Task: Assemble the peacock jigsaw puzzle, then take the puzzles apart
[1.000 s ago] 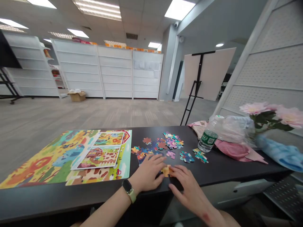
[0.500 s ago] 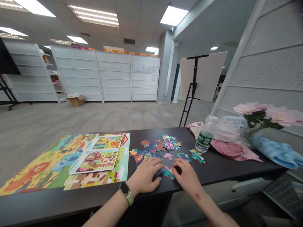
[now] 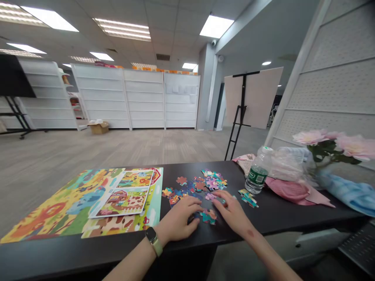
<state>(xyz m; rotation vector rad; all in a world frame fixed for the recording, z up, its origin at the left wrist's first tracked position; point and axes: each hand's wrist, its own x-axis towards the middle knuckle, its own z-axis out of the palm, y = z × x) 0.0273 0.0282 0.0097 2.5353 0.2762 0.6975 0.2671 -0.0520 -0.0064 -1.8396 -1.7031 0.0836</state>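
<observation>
My left hand (image 3: pixel 182 217), with a watch on the wrist, rests on the dark table (image 3: pixel 187 255) with fingers curved and thumb apart. Dark puzzle pieces lie partly hidden under and beyond it. My right hand (image 3: pixel 231 214) reaches over the table, thumb and index finger parted at the right edge of a purple puzzle piece (image 3: pixel 210 196). Between the hands lies a teal and pink puzzle piece (image 3: pixel 208 216), touched by neither. Behind are a joined purple and teal puzzle cluster (image 3: pixel 214 180) and a reddish-brown piece (image 3: pixel 181 180). Part of another teal piece is hidden behind my right hand.
Left lie colourful animal puzzle posters (image 3: pixel 88 195) with a smaller picture sheet (image 3: pixel 123 201) on top. Right of my hands are joined pieces (image 3: pixel 248 198), a water bottle (image 3: pixel 258 173), a pink cloth (image 3: pixel 295 191), a blue cloth (image 3: pixel 348 191) and pink flowers (image 3: pixel 351 146).
My right hand has moved forward from the teal and pink piece to the purple piece. My left hand has stayed nearly in place. The whole view has shifted slightly.
</observation>
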